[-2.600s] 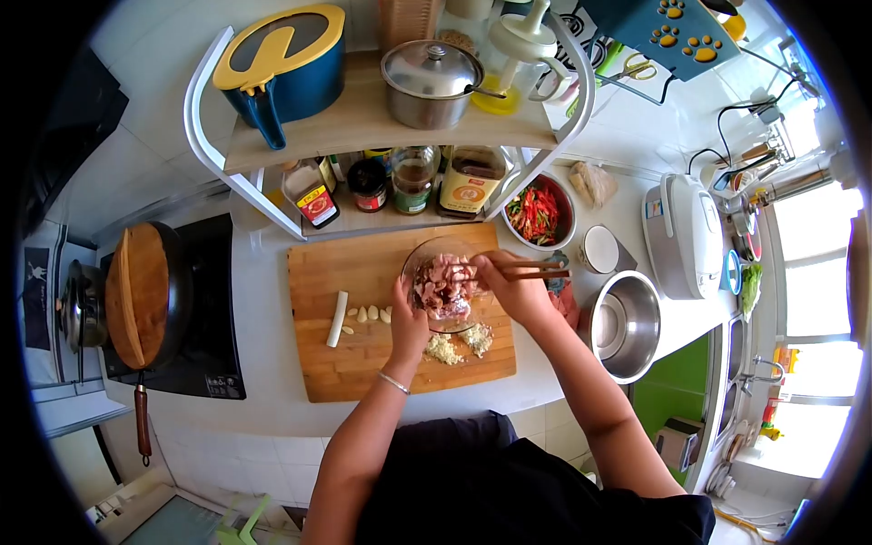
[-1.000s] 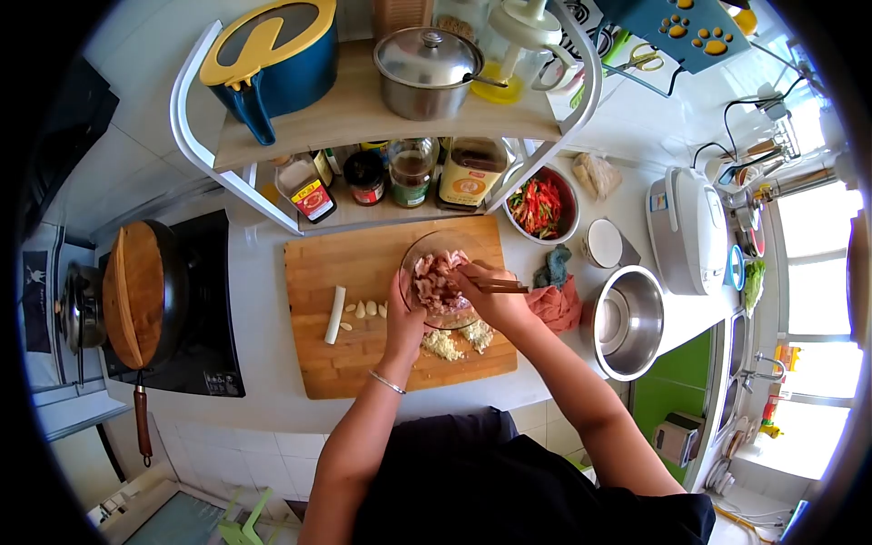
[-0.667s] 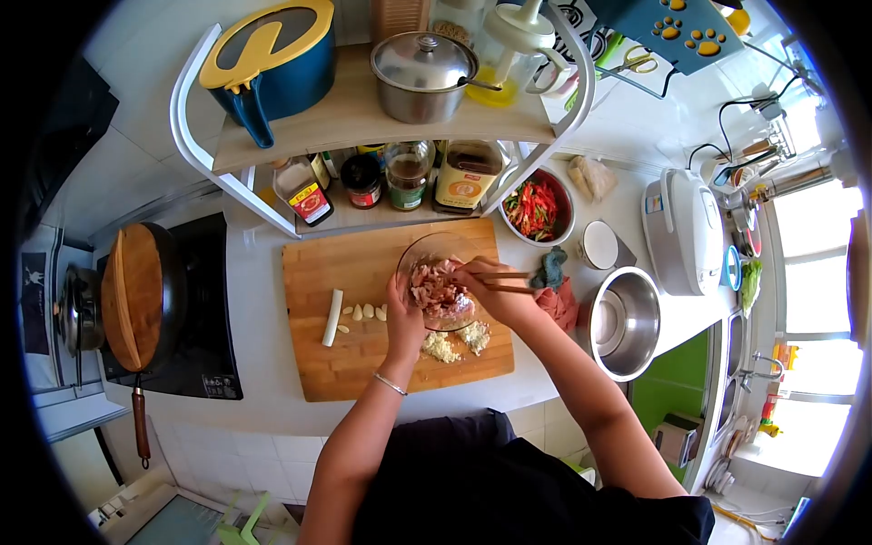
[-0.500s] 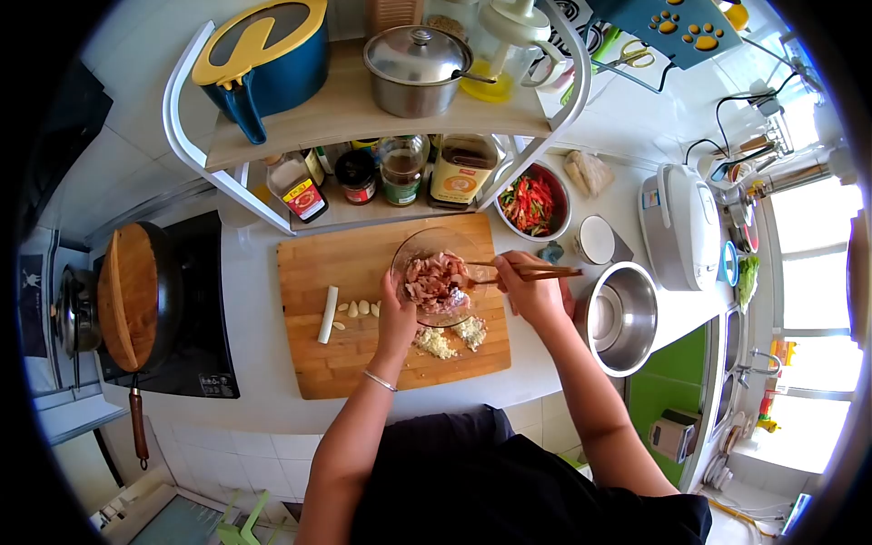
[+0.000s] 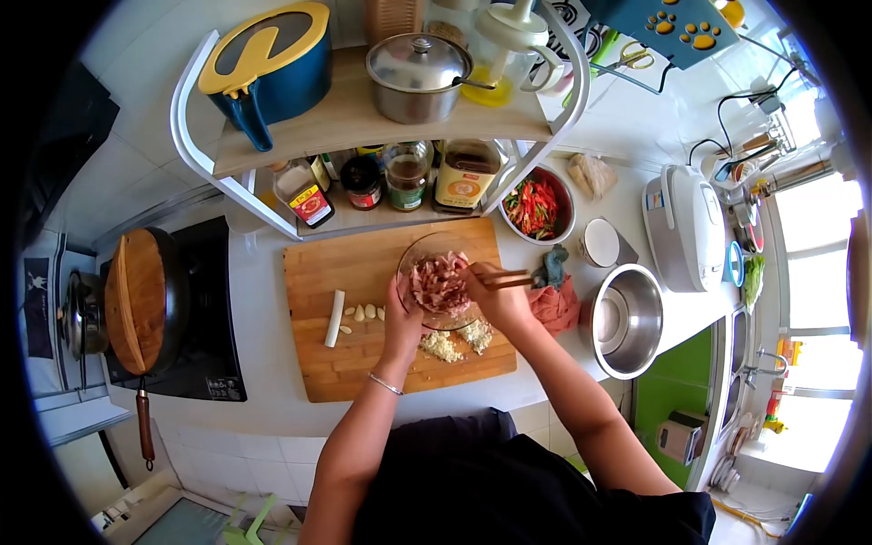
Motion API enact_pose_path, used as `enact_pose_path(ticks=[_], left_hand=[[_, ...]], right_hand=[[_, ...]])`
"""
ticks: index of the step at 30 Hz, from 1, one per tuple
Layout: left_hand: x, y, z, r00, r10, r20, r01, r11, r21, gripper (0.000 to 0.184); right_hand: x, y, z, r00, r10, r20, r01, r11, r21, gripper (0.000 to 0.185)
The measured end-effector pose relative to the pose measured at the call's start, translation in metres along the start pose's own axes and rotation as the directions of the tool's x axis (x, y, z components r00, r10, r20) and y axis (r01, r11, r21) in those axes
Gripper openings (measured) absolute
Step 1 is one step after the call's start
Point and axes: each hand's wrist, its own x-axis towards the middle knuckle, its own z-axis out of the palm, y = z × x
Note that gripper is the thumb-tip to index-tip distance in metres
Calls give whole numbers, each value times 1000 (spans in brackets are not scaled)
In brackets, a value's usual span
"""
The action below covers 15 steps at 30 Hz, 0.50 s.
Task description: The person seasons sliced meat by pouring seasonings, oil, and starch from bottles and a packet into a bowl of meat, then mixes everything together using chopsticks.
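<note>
My left hand [image 5: 402,313] grips the near left side of a clear glass bowl [image 5: 406,263] above the wooden cutting board [image 5: 318,263]. Cut raw meat [image 5: 440,280] fills the bowl. Closed around a pair of chopsticks [image 5: 510,281], my right hand [image 5: 495,298] is at the bowl's right edge; the tips are hidden by the hand and meat. On the board lie two piles of minced garlic [image 5: 441,346], several whole garlic cloves [image 5: 367,312] and a white scallion piece [image 5: 335,318].
Right of the board are a bowl of cut red and green peppers [image 5: 536,207], a reddish cloth [image 5: 556,304], a steel bowl [image 5: 625,320] and a rice cooker [image 5: 681,227]. A lidded wok [image 5: 141,300] sits on the stove at left. Behind the board stands a shelf [image 5: 345,118] with bottles underneath.
My right hand has moved left, toward the bowl, with the chopsticks, uncovering more of the reddish cloth. My left hand keeps its hold on the bowl. The whole view has shifted slightly.
</note>
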Motion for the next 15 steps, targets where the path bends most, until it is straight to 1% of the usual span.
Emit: enact_pose_path(ticks=[1,2,4,5,6,8,9,10,11,12,13,14,15], left_hand=[[-2,1,0,1000,-8,2,8,1000,19,66],[-3,3,0,1000,-17,4,17,999,38,66],[-3,0,0,1000,-15,0,15,1000,24,66],[-2,-2,-2,1000,-9,-1,9,1000,14,65],[4,-14,-6,1000,-6,1,5,1000,13,65],[16,-41,-13,994,112,-4,-112,993,39,65],[12,-26,-7,994,113,-9,-112,993,34,65],[5,-11,-1,998,51,-24,-51,998,23,66],[-1,-1,2,999,-12,-36,13,1000,15,66],[-3,-1,1,999,-12,-35,12,1000,17,66],[-3,-1,0,999,-19,-36,20,1000,17,67],[-1,-1,0,999,-25,-36,26,1000,14,68],[2,-3,0,999,-21,-36,22,1000,10,68]], right_hand=[[6,1,-2,993,114,9,-114,992,46,14],[7,-3,0,994,113,12,-113,993,44,14],[6,-13,7,1000,-11,5,11,995,98,14],[8,-6,7,988,-136,73,137,990,-17,15],[7,-12,-2,988,-138,71,140,990,-19,15],[7,-23,-21,990,-61,126,70,995,-67,15],[8,-20,-25,986,-43,160,45,999,-8,17],[8,-11,-23,985,-41,167,43,999,-8,17],[8,5,-16,931,-305,199,327,941,-87,18],[8,16,-12,803,-543,247,586,795,-154,20],[4,27,-12,659,-622,422,750,581,-316,25],[-4,32,-15,659,-624,420,751,578,-320,25],[-15,35,-19,674,-609,419,726,650,-223,28]])
